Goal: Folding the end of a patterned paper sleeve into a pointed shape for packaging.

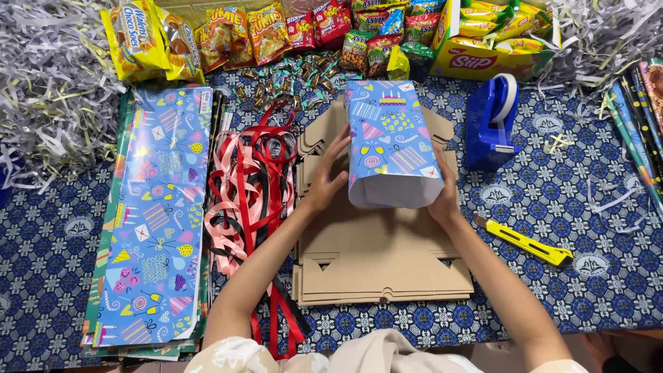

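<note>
A box wrapped in blue party-pattern paper point(391, 141) stands tilted over a stack of flat brown cardboard cutouts point(376, 252). Its near end is open, with white paper edges showing. My left hand point(328, 178) presses against the box's left side. On the right side, my right hand point(445, 193) grips the lower corner. Both hands hold the box between them, above the cardboard.
Sheets of the same blue wrapping paper point(155, 207) lie at left beside red, pink and black ribbons point(252, 186). A blue tape dispenser point(492, 121) and a yellow utility knife point(525, 242) sit at right. Snack packets point(262, 31) and shredded paper point(48, 83) line the back.
</note>
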